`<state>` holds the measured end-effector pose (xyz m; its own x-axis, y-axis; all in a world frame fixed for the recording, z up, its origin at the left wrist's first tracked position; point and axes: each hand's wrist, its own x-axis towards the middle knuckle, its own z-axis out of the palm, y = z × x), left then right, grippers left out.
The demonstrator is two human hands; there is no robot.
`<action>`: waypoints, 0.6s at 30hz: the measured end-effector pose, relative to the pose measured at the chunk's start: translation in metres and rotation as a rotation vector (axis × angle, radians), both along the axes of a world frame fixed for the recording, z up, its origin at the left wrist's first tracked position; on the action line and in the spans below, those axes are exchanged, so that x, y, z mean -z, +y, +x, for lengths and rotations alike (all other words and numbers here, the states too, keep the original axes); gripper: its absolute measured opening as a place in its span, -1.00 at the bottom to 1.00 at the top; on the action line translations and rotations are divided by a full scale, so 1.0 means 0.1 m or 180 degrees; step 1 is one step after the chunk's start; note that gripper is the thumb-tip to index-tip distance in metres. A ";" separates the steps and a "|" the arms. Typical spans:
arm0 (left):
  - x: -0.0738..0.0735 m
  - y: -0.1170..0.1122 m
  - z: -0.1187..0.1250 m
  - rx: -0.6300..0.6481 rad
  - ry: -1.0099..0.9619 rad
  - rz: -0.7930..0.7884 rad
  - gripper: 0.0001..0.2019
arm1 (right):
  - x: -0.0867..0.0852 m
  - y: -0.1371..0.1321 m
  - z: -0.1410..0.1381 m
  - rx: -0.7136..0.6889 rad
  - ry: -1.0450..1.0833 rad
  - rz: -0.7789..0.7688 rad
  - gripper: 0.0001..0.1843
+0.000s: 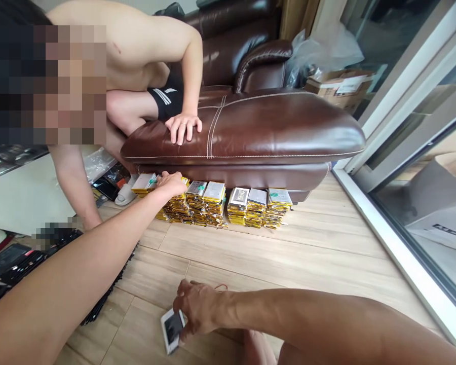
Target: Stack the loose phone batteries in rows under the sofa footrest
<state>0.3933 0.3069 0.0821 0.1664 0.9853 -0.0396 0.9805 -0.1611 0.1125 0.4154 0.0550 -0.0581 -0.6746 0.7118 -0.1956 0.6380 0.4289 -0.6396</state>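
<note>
My left hand [171, 183] reaches out to the row of stacks by the sofa base and rests on one of them. Its fingers curl down over the top, and whatever they hold is hidden. The stacks [215, 191] are flat silver pieces with yellow edges, looking like phone batteries. Low in the view, my right hand [197, 306] grips a flat rectangular piece [172, 328] with a white border and a dark middle, just above or on the floor; which, I cannot tell. Thumb and fingers hold its right edge.
A brown leather sofa [273, 121] stands behind the stacks. Another person sits at left, one hand [184, 125] on the sofa. Black flat parts [19, 261] lie in piles at left. A cardboard box [338, 88] and a glass sliding door [421, 203] are at right.
</note>
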 end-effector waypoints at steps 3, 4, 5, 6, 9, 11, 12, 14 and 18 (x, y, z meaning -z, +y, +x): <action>0.07 -0.02 0.03 0.0140 -0.0046 0.0096 -0.47 | -0.07 0.08 0.17 -0.0592 -0.0006 -0.0101 -0.48; 0.08 -0.03 0.04 0.0173 -0.0082 0.0126 -0.47 | -0.13 0.14 0.29 -0.0560 -0.0015 -0.0083 -0.47; 0.08 -0.04 0.05 0.0167 -0.0113 0.0130 -0.48 | -0.18 0.18 0.41 -0.0428 -0.0062 -0.0069 -0.44; 0.07 -0.05 0.06 0.0130 -0.0132 0.0111 -0.48 | -0.22 0.22 0.53 -0.0247 -0.0142 -0.0085 -0.42; 0.01 -0.06 0.12 0.0005 -0.0101 0.0012 -0.44 | -0.26 0.27 0.86 0.0211 -0.0513 -0.0335 -0.37; -0.03 -0.04 0.17 -0.0027 -0.0054 -0.0011 -0.42 | -0.24 0.27 1.00 0.0266 -0.0775 -0.0591 -0.32; -0.04 -0.03 0.18 -0.0032 -0.0033 -0.0014 -0.42 | -0.22 0.27 1.05 0.0238 -0.0863 -0.0695 -0.30; -0.05 0.03 0.18 -0.0016 0.0003 0.0016 -0.41 | -0.20 0.28 1.09 0.0159 -0.0925 -0.0808 -0.27; 0.00 0.16 0.11 0.0191 0.0066 0.0171 -0.39 | -0.16 0.33 1.07 0.0093 -0.0848 -0.0666 -0.29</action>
<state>0.4043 0.3228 0.0816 0.2249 0.9743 0.0090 0.9709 -0.2249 0.0819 0.5226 0.0882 -0.0423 -0.5600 0.6559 -0.5061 0.8046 0.2849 -0.5210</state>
